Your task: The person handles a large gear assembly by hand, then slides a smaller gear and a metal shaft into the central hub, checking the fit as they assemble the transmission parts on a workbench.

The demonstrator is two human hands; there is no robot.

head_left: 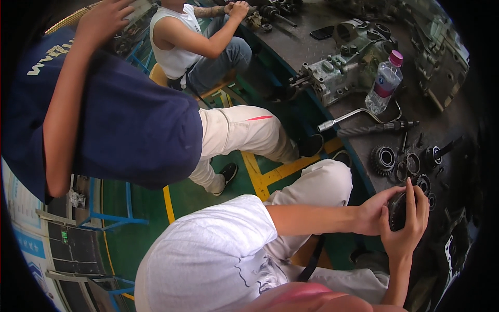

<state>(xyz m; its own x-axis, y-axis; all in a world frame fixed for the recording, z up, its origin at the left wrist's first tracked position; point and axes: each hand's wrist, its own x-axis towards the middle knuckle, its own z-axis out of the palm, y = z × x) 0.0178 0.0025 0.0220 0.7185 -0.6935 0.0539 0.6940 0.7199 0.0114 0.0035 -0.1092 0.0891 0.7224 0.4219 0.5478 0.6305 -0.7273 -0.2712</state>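
Between my two hands, over the edge of the workbench, is a dark round metal gear part (397, 212). My left hand (375, 210) is closed around its near side. From the other side my right hand (409, 221) grips it, with the thumb on the near edge and the fingers reaching over the far edge. Its inner face is too dark to make out. Just beyond my fingers lie a bearing-like ring (423, 183) and a metal ring (412, 164). A toothed gear (383, 160) rests a little farther left.
A splined shaft (377, 128), a bent-handled wrench (343, 119) and a water bottle (384, 83) are on the bench (312, 57). Metal housings (338, 73) stand behind. One person in navy (119, 119) stands at my left; another in a white sleeveless top (174, 41) sits farther off.
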